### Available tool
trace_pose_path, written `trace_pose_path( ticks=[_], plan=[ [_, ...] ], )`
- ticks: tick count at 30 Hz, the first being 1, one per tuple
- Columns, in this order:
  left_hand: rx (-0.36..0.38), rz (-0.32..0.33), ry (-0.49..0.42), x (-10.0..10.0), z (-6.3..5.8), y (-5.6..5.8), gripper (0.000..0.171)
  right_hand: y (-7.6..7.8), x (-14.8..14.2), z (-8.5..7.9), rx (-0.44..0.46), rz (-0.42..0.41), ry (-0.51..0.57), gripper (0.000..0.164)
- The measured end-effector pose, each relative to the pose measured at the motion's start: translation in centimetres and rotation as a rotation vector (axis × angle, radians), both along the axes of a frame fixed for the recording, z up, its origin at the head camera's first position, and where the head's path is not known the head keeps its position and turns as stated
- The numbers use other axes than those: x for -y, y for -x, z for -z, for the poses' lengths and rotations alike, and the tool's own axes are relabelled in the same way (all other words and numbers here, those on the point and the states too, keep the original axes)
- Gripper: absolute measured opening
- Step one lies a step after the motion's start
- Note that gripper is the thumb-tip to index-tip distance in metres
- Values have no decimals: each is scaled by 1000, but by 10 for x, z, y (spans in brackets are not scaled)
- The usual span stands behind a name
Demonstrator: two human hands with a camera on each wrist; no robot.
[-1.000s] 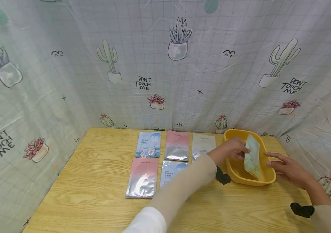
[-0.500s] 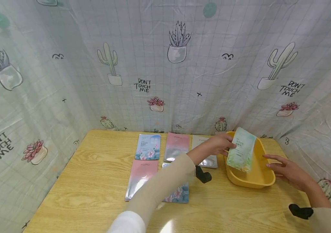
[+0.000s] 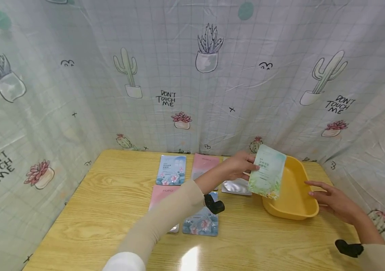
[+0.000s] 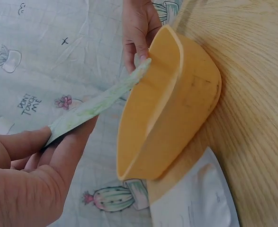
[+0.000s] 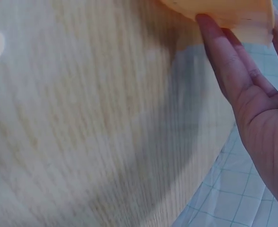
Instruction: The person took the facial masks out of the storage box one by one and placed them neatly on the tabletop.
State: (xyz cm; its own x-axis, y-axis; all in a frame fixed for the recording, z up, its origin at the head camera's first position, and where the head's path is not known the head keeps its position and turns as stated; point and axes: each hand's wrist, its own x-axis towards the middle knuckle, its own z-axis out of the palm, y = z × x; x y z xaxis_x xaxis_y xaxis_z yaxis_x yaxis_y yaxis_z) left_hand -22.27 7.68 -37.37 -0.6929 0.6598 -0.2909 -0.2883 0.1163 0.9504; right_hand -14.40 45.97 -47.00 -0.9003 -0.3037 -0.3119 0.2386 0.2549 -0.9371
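My left hand [image 3: 240, 165] pinches the left edge of a pale green face mask packet [image 3: 268, 171], held tilted over the left side of a yellow plastic basin [image 3: 295, 188]. Thumb and fingers clasp it from both faces in the left wrist view. At the basin's right wall is my right hand [image 3: 335, 201]; in the right wrist view its fingers [image 5: 228, 61] touch the outside while the thumb lies at the wall's other side. To the left lie a blue packet [image 3: 171, 169], a pink packet [image 3: 206, 163] and a silver-white packet [image 3: 236, 187], the latter two partly hidden.
Nearer the front lie a second pink packet [image 3: 160, 192] and a second blue packet [image 3: 200, 222], both partly covered by the left sleeve [image 3: 165, 210]. A cactus-print curtain [image 3: 185, 75] hangs behind and beside the wooden table [image 3: 253, 241].
My left hand has lifted the green packet out of the basin and moved it left, its printed face turning toward the head view. The right hand stays at the basin.
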Motion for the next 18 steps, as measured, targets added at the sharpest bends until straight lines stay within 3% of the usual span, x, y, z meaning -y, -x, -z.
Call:
trace_pose_path(
  ticks=[5, 8, 11, 16, 18],
  plan=[
    [7, -23, 9, 16, 4, -3, 12, 0, 1, -1, 6, -10, 37, 45],
    [22, -39, -7, 27, 7, -6, 17, 0, 2, -1, 17, -31, 73, 43],
    [31, -53, -22, 38, 8, -9, 10, 1, 2, -2, 20, -49, 81, 43],
    [51, -64, -35, 57, 10, -11, 23, 2, 1, -2, 18, -57, 66, 44],
    [57, -63, -38, 64, 10, -11, 17, 2, 1, -3, 19, -55, 63, 44]
  ],
)
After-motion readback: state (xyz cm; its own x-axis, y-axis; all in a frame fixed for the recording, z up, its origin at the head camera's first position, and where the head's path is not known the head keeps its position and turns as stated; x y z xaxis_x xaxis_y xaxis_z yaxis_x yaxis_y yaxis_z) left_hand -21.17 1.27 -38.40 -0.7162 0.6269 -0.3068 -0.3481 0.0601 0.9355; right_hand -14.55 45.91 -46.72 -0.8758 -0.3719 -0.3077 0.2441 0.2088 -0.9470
